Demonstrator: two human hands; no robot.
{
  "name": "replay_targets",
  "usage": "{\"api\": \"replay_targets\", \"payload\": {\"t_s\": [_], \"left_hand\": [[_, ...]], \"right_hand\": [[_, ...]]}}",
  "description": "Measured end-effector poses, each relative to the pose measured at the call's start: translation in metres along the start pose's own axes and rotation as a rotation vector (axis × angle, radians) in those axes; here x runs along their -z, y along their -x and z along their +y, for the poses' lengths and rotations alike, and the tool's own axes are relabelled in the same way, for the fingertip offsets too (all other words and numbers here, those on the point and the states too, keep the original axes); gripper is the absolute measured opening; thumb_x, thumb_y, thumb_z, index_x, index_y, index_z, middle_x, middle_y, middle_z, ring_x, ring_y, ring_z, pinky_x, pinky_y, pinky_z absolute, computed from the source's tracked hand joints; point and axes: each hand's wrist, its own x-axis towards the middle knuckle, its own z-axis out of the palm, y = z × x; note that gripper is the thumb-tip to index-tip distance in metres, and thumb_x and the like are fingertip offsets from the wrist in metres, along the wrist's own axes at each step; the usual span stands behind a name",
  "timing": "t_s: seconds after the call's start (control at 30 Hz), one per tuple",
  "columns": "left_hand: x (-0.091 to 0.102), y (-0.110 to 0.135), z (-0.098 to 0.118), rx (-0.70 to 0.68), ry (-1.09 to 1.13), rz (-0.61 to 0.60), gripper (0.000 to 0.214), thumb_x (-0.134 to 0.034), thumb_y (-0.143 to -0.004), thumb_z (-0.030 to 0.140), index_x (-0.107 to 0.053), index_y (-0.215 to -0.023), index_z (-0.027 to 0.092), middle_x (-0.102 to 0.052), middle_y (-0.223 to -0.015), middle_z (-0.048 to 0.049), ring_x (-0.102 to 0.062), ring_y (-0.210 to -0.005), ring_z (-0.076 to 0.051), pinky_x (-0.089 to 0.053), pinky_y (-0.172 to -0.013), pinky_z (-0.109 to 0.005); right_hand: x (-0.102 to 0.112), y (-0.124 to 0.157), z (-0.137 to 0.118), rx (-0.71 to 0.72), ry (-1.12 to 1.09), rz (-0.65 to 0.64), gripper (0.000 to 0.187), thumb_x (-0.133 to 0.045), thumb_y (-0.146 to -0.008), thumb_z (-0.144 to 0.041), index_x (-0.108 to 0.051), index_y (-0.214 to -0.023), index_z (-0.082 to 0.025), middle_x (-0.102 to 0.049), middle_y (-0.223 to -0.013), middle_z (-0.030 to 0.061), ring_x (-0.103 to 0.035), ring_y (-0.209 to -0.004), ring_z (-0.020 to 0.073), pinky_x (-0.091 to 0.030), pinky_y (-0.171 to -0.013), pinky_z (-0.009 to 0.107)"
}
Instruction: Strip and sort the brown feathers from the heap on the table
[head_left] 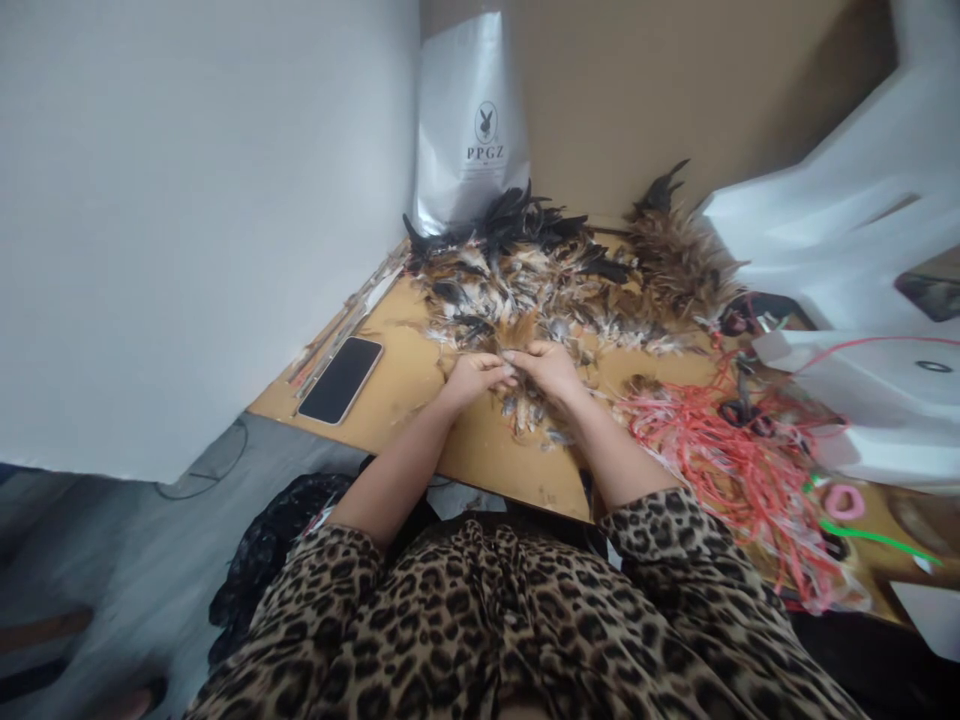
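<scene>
Pale wood tabletop [409,395] sits against a white wall [187,200] along its left edge, with a silver bag [469,120] standing upright at the far edge. Feathers [525,275], dark, tan and white, spread in a wide heap across the far half, reaching from the bag to the far right corner. The left hand [474,376] and right hand [553,368] meet at the heap's near fringe, fingertips touching. Each grip is pressed together, pinching a small bunch of feathers, and a loose tuft [529,412] lies just beneath them. A black phone [341,379] lies near the left edge, well apart from the hands, with bare wood between that runs to the near edge. On the right side, tangled red cords [720,460] crowd the tabletop up to the right forearm, and white sheets [847,210] overhang the right edge.
</scene>
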Motion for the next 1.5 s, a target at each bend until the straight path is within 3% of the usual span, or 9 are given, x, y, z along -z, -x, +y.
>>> {"api": "replay_targets", "payload": {"t_s": [0.2, 0.6, 0.77, 0.87, 0.97, 1.07, 1.17, 1.33, 1.5], "left_hand": [[0.000, 0.002, 0.004, 0.041, 0.020, -0.026, 0.032, -0.069, -0.062, 0.039, -0.067, -0.074, 0.009, -0.068, -0.070, -0.0086, -0.061, -0.058, -0.010, -0.048, -0.058, -0.023], [0.003, 0.001, 0.000, 0.053, 0.071, -0.013, 0.027, -0.070, -0.062, 0.034, -0.065, -0.070, 0.009, -0.066, -0.064, -0.0070, -0.060, -0.054, -0.010, -0.047, -0.055, -0.022], [0.003, 0.001, 0.000, 0.059, 0.085, 0.010, 0.023, -0.070, -0.063, 0.030, -0.065, -0.068, 0.008, -0.065, -0.062, -0.0059, -0.059, -0.052, -0.010, -0.046, -0.053, -0.021], [0.006, 0.000, 0.002, 0.084, 0.232, 0.044, 0.019, -0.068, -0.067, 0.026, -0.065, -0.073, 0.009, -0.067, -0.069, -0.0072, -0.062, -0.058, -0.011, -0.046, -0.053, -0.020], [0.012, -0.001, 0.003, 0.092, 0.447, 0.077, 0.014, -0.065, -0.071, 0.020, -0.065, -0.081, 0.010, -0.069, -0.078, -0.0079, -0.064, -0.068, -0.011, -0.047, -0.058, -0.018], [0.016, -0.002, 0.003, 0.101, 0.552, 0.058, 0.015, -0.062, -0.073, 0.017, -0.065, -0.086, 0.010, -0.069, -0.087, -0.0088, -0.064, -0.073, -0.010, -0.048, -0.066, -0.019], [0.015, -0.001, 0.002, 0.119, 0.558, 0.045, 0.015, -0.062, -0.073, 0.016, -0.066, -0.087, 0.010, -0.069, -0.088, -0.0092, -0.064, -0.075, -0.012, -0.048, -0.071, -0.022], [0.012, 0.001, 0.003, 0.130, 0.540, 0.021, 0.015, -0.067, -0.069, 0.018, -0.066, -0.082, 0.011, -0.069, -0.084, -0.0076, -0.063, -0.075, -0.012, -0.047, -0.076, -0.026], [0.011, 0.002, 0.004, 0.139, 0.463, 0.022, 0.021, -0.072, -0.063, 0.023, -0.066, -0.079, 0.011, -0.069, -0.080, -0.0072, -0.063, -0.073, -0.011, -0.046, -0.077, -0.026]], "right_hand": [[0.002, 0.000, -0.001, 0.033, 0.063, -0.017, 0.042, -0.068, -0.060, -0.045, -0.039, -0.046, -0.017, -0.030, -0.040, -0.0078, -0.023, -0.040, 0.0036, -0.015, -0.041, 0.021], [-0.010, -0.002, 0.009, 0.121, 0.017, 0.056, 0.048, -0.068, -0.059, -0.046, -0.032, -0.044, -0.017, -0.028, -0.044, -0.0073, -0.024, -0.044, 0.0042, -0.018, -0.042, 0.021], [-0.012, -0.002, 0.010, 0.118, 0.021, 0.053, 0.038, -0.066, -0.062, -0.048, -0.049, -0.051, -0.016, -0.043, -0.047, -0.0047, -0.036, -0.047, 0.0066, -0.029, -0.045, 0.021], [-0.009, -0.003, 0.010, 0.188, 0.022, 0.019, 0.030, -0.064, -0.066, -0.045, -0.062, -0.071, -0.015, -0.055, -0.060, -0.0014, -0.047, -0.055, 0.0097, -0.039, -0.054, 0.023], [-0.005, -0.003, 0.009, 0.379, 0.192, 0.040, 0.034, -0.064, -0.069, -0.041, -0.064, -0.093, -0.017, -0.060, -0.075, 0.0026, -0.053, -0.065, 0.0124, -0.045, -0.064, 0.027], [-0.002, 0.000, 0.009, 0.599, 0.466, 0.054, 0.032, -0.060, -0.074, -0.038, -0.063, -0.099, -0.018, -0.060, -0.083, 0.0055, -0.055, -0.075, 0.0155, -0.045, -0.071, 0.029], [-0.003, 0.002, 0.010, 0.727, 0.685, 0.056, 0.030, -0.054, -0.079, -0.037, -0.062, -0.101, -0.018, -0.061, -0.087, 0.0079, -0.055, -0.082, 0.0185, -0.044, -0.075, 0.031], [-0.004, 0.001, 0.013, 0.745, 0.896, 0.095, 0.032, -0.049, -0.082, -0.040, -0.061, -0.102, -0.018, -0.061, -0.085, 0.0090, -0.054, -0.084, 0.0213, -0.040, -0.077, 0.033], [-0.006, 0.000, 0.014, 0.720, 0.917, 0.090, 0.034, -0.047, -0.083, -0.043, -0.062, -0.099, -0.017, -0.061, -0.084, 0.0092, -0.054, -0.082, 0.0209, -0.038, -0.077, 0.032]]}}
